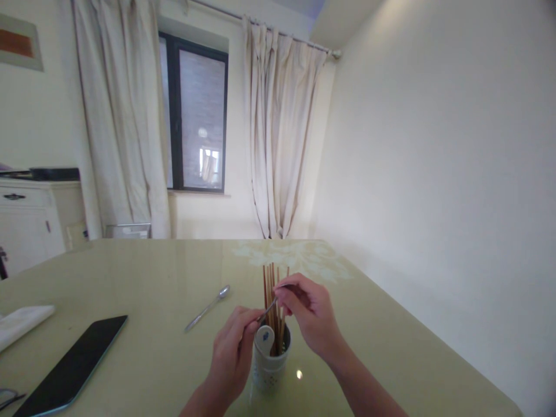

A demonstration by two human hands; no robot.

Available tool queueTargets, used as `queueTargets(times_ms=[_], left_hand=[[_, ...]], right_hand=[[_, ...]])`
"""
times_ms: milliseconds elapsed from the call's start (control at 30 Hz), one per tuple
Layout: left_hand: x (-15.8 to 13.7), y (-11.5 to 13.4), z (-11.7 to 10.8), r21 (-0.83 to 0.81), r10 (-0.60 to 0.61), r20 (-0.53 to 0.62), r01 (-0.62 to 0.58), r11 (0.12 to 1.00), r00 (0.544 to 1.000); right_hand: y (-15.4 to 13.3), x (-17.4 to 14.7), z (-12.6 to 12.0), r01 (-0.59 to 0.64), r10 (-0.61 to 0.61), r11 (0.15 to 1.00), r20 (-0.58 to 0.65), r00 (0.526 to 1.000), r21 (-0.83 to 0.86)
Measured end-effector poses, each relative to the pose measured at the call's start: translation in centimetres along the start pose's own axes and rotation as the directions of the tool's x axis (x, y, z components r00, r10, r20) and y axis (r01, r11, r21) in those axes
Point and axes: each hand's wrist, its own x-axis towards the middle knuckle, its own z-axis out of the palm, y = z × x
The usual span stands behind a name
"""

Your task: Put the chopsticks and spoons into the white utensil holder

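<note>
- Clock directions are read from the cup, twelve pointing away from the wearer.
- White object (26, 323): far out between nine and ten o'clock, cut off by the picture's edge.
- Dark flat device (76, 365): nine o'clock, lying slantwise on the table (152, 278).
- Metal spoon (207, 310): ten o'clock, flat, bowl pointing away.
- Left hand (232, 347): close in at nine to ten o'clock, thumb and fingers pinching the lower end of a slim metal utensil.
- Slim metal utensil (268, 308): over the cup toward twelve, slanting up from left hand to right; its upper part is partly covered by fingers.
- Cup (271, 366): upright, with wooden chopsticks (271, 289) and a white rounded piece (264, 337) bearing a blue mark.
- Right hand (310, 313): one to two o'clock, fingers curled, pinching the utensil's upper end.
</note>
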Motion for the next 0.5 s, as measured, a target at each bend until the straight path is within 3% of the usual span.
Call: queueTargets(times_ms=[133, 200, 267, 300, 367, 433, 500], left_hand=[[0.5, -1.5, 0.4, 0.074, -0.245, -0.044, 0.247, 0.966, 0.969], [0.8, -3.2, 0.3, 0.184, -0.345, -0.066, 0.351, 0.918, 0.936], [0.8, -5.4, -0.5, 0.354, -0.389, -0.055, 0.382, 0.854, 0.920], [0.7, -6.4, -1.1, 0.463, -0.405, -0.039, 0.376, 0.803, 0.913], [0.4, -8.2, -2.5, 0.708, -0.479, -0.019, 0.350, 0.614, 0.878], [-0.2, -9.5, -3.8, 0.865, -0.584, -0.037, 0.319, 0.388, 0.811], [-0.6, -10.1, -4.6, 0.924, -0.680, -0.060, 0.299, 0.240, 0.731]], right_hand=[[-1.3, 1.4, -2.5, 0.097, -0.125, 0.972, -0.122, 0.985, -0.215], [-1.9, 2.2, -3.5, 0.107, -0.148, 0.952, -0.125, 0.981, -0.288], [-2.0, 2.8, -3.7, 0.102, -0.140, 0.943, -0.099, 0.985, -0.316], [-1.9, 3.1, -3.6, 0.100, -0.130, 0.941, -0.072, 0.989, -0.324], [-1.4, 3.3, -2.9, 0.100, -0.107, 0.934, -0.001, 0.994, -0.344], [-0.7, 3.4, -1.9, 0.110, -0.087, 0.918, 0.077, 0.993, -0.382], [0.0, 3.3, -1.0, 0.123, -0.060, 0.891, 0.157, 0.986, -0.436]])
